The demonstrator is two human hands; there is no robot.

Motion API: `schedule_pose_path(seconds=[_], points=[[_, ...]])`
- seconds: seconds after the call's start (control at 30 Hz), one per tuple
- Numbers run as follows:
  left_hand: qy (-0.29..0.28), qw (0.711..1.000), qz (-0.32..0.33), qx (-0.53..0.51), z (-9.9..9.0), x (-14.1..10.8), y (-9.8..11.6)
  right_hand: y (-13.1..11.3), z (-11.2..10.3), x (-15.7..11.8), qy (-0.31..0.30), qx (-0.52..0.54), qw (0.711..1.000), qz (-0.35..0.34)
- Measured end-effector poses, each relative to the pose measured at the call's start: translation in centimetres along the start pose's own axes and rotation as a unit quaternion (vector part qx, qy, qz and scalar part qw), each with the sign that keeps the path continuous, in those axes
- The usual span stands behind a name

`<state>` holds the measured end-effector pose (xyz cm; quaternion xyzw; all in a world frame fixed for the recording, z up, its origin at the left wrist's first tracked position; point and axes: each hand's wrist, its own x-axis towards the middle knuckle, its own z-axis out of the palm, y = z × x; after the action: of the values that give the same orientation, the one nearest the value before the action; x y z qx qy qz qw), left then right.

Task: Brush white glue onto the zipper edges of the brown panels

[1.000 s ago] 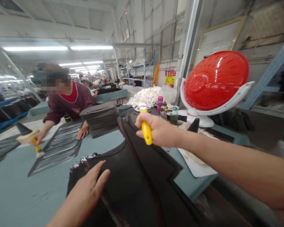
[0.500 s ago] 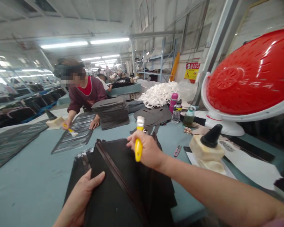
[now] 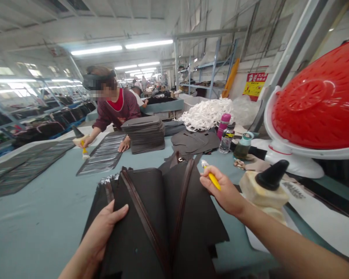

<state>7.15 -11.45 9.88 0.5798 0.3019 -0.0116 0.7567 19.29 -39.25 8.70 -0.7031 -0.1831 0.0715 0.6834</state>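
A long bench (image 3: pixel 43 217) topped in pale blue-grey runs across the room. On it lie a fanned pile of dark brown sheets with stitched edges (image 3: pixel 151 228), a squared stack of charcoal cut pieces (image 3: pixel 144 135), silver-streaked dark panels (image 3: pixel 101 155), and a heap of white looped strips (image 3: pixel 205 115), with a pink bottle (image 3: pixel 224 124) and a clear plastic bottle (image 3: pixel 226 142) standing close by.

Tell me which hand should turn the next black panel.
Left, most likely: the left hand lies open on the black panels with nothing in it, while the right hand grips the yellow-handled brush and sits off to their side.
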Motion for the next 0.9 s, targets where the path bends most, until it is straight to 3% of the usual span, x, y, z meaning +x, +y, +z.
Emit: schedule_pose_path(seconds=[0.13, 0.2, 0.3, 0.43, 0.6, 0.7, 0.8, 0.9], points=[[0.006, 1.000, 0.023, 0.020, -0.1, 0.2, -0.5, -3.9, 3.9, -2.0, -0.168, 0.143, 0.974, -0.051], [0.007, 0.999, 0.034, 0.022, -0.2, 0.3, -0.6, -3.9, 6.8, -1.8, -0.216, 0.110, 0.962, -0.128], [-0.014, 0.999, 0.023, 0.019, -0.3, 0.2, -0.5, -2.1, 10.6, -1.1, -0.195, 0.016, 0.947, -0.256], [-0.025, 0.995, 0.021, 0.092, 0.3, 0.1, -0.2, -0.4, 12.6, -1.1, -0.164, -0.071, 0.931, -0.318], [-0.005, 0.988, 0.043, 0.147, 1.3, 0.0, -0.3, -1.0, 11.2, -1.5, -0.163, -0.091, 0.916, -0.356], [-0.003, 0.992, 0.022, 0.122, 1.4, -0.2, -0.3, 0.0, 8.2, -0.4, -0.085, -0.121, 0.921, -0.359], [0.001, 0.995, 0.006, 0.102, 1.3, -0.3, -0.2, 3.0, 4.0, 1.3, 0.062, -0.209, 0.943, -0.251], [0.002, 0.995, 0.004, 0.099, 1.3, -0.1, -0.1, 6.5, 0.6, 2.6, 0.106, -0.191, 0.972, -0.085]])
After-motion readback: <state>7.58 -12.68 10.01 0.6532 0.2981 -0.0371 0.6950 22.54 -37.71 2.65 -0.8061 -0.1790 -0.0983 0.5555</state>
